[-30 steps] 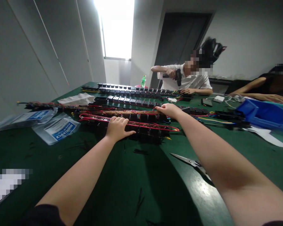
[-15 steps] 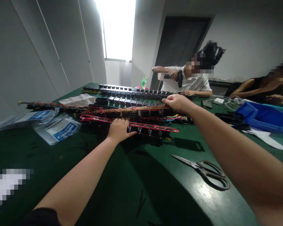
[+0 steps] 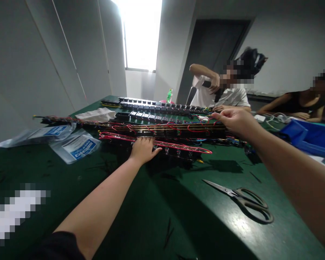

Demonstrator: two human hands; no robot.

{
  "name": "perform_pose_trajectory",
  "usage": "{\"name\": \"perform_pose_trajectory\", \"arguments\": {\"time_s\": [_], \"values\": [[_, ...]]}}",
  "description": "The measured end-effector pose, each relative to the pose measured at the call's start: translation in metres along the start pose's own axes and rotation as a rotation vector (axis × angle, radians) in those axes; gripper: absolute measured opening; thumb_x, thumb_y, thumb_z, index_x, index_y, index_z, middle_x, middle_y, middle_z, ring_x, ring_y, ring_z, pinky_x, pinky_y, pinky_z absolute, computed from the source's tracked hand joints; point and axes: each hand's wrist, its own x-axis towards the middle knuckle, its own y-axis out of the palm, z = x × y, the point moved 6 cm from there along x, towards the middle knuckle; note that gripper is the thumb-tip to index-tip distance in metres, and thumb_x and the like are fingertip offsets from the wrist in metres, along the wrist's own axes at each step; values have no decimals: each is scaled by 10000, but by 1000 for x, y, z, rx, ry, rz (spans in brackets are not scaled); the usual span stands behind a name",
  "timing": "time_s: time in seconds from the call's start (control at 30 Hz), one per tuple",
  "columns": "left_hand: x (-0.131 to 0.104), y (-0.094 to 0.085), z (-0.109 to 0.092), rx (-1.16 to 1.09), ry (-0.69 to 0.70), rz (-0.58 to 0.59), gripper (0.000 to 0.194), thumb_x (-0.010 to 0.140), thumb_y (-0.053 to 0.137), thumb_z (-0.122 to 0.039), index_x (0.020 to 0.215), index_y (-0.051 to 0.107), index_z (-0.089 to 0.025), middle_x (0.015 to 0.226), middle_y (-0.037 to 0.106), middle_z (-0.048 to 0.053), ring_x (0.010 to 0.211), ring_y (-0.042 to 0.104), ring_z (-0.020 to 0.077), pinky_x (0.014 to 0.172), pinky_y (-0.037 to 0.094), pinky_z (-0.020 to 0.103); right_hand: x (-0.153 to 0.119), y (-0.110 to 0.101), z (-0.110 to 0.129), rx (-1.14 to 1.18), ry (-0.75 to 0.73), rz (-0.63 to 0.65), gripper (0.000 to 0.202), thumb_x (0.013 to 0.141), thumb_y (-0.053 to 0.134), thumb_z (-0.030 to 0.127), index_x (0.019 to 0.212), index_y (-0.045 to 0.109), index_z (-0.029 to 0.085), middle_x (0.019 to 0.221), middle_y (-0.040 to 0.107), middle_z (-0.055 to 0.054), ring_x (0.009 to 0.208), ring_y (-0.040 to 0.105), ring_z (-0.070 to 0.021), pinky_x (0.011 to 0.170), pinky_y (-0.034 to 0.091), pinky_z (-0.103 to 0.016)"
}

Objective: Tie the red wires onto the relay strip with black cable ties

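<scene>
My left hand (image 3: 144, 150) lies over a long black strip with red wires (image 3: 178, 145), its fingers bent over the top and its thumb sticking out to the right. The fingertips are hidden between this strip and another. Behind it lies a second long black strip with brass-coloured lines and red wire loops (image 3: 162, 129). My right hand (image 3: 237, 122) is closed at the right end of that rear strip, thumb and fingers pinched together; the exact grip is partly hidden. Several coloured wires run underneath, towards the right wrist.
Scissors (image 3: 239, 200) lie at the front right of the green table (image 3: 119, 220). Plastic bags (image 3: 76, 146) and a white cloth (image 3: 97, 115) are at the left. More black strips (image 3: 151, 105) lie behind. A blue bin (image 3: 311, 135) stands right. A co-worker (image 3: 219, 86) works across the table.
My right hand has moved to the right, and the rear strip appears shifted right with it. My left hand stays on the front strip. The co-worker's arm has risen. The view has turned slightly left.
</scene>
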Motion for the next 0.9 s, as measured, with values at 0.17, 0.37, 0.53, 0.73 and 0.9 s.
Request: {"name": "perform_pose_trajectory", "arguments": {"time_s": [0.17,0.37,0.53,0.73,0.9], "values": [[2,-9,-7,-28,43,-70,371,941,597,-369,1247,571,-162,1249,603,101,1068,624,227,898,558,443,-23,-11,-20,-33,147,-46,343,945,598,393,1208,614,173,1237,625,-77,1044,634,-243,877,551,-435],[8,-46,-9,-51,54,-231,450,989,455,-453,1268,591,-126,1186,665,154,1134,613,283,998,474,492,-44,-9,-47,-3,243,-121,351,940,603,403,1198,621,165,1228,627,-65,1047,634,-259,875,553,-437],[5,-72,-19,-71,90,-311,511,1012,329,-471,1196,663,-132,1088,725,152,1080,644,298,986,426,474,-52,-17,-62,31,281,-164,347,941,600,405,1193,623,166,1221,630,-64,1041,636,-256,872,554,-435],[-5,-88,-37,-107,86,-318,479,1014,332,-429,988,718,-147,895,733,118,889,669,266,854,446,419,-73,-31,-75,33,265,-182,380,937,560,518,911,657,152,774,636,12,641,599,-136,596,508,-284],[-27,-102,-56,-132,121,-246,467,1015,323,-419,1030,705,-152,918,734,111,891,665,268,821,448,417,-103,-38,-79,18,194,-195,644,770,472,827,633,582,207,465,451,17,427,398,-137,447,308,-313]]}}
